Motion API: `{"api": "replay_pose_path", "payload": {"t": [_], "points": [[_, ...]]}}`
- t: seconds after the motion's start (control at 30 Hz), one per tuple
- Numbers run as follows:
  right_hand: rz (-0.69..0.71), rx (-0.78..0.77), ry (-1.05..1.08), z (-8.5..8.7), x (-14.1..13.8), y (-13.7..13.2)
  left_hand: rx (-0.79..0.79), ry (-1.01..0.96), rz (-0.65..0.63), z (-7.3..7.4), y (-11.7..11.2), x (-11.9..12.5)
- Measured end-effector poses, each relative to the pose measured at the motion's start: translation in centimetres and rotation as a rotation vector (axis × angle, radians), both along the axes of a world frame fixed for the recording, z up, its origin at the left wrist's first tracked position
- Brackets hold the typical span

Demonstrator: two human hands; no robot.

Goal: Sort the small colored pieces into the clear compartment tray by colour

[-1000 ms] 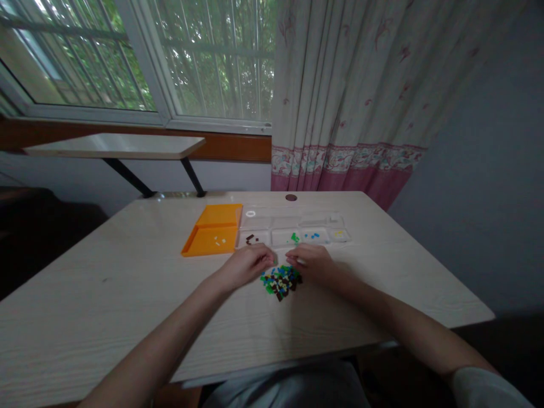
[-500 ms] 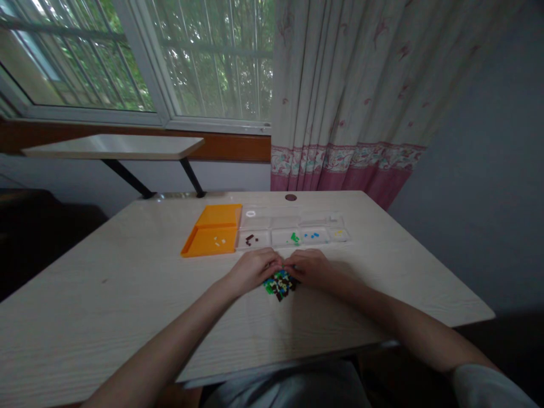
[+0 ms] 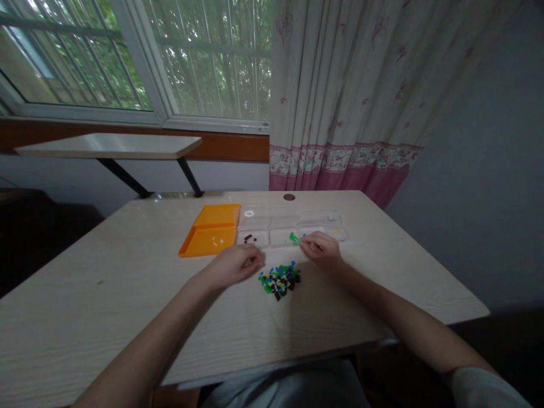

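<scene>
Whereas half a second earlier both hands met over the pile [image 3: 279, 280], the right hand [image 3: 322, 248] now lies at the near edge of the clear tray [image 3: 278, 238] and the left hand [image 3: 238, 265] has drawn aside, leaving the pile uncovered. The work has thus passed, it appears, from picking at the pile to the tray. The right fingertips are nearly closed, beside the green pieces [image 3: 293, 238]; whether they grip a piece cannot be told. The left fingers are loosely curled above the table [image 3: 238, 328], below the brown pieces [image 3: 249, 238]; any content is hidden. The pile rests on the table between the forearms, nearer the body than the tray: small, flat-looking pieces, heaped and mixed, with green toward the left, dark brown at the near and right edges, blue along the far side and pale bits in the middle.
</scene>
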State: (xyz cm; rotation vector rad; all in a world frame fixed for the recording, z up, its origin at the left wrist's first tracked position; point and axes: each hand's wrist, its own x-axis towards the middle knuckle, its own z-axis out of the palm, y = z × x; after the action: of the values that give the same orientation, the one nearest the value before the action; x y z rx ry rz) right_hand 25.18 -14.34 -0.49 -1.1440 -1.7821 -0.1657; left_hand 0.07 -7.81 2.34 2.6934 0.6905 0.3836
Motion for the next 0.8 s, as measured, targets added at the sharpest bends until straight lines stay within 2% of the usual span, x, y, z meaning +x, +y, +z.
{"api": "replay_pose_path", "payload": {"t": [0.1, 0.2, 0.43, 0.8], "points": [[-0.078, 0.008, 0.064, 0.4, 0.7, 0.0, -0.025, 0.060, -0.055, 0.0, 0.3, -0.6], [-0.090, 0.017, 0.073, 0.6, 0.9, 0.0, -0.032, 0.056, -0.095, 0.0, 0.1, -0.4], [-0.082, 0.011, 0.048, -0.1, 1.1, 0.6, 0.012, 0.151, -0.064, -0.5, -0.1, 0.1], [-0.201, -0.190, -0.026, -0.8, 1.5, 2.2, 0.055, 0.170, -0.040, -0.6, -0.2, 0.2]]}}
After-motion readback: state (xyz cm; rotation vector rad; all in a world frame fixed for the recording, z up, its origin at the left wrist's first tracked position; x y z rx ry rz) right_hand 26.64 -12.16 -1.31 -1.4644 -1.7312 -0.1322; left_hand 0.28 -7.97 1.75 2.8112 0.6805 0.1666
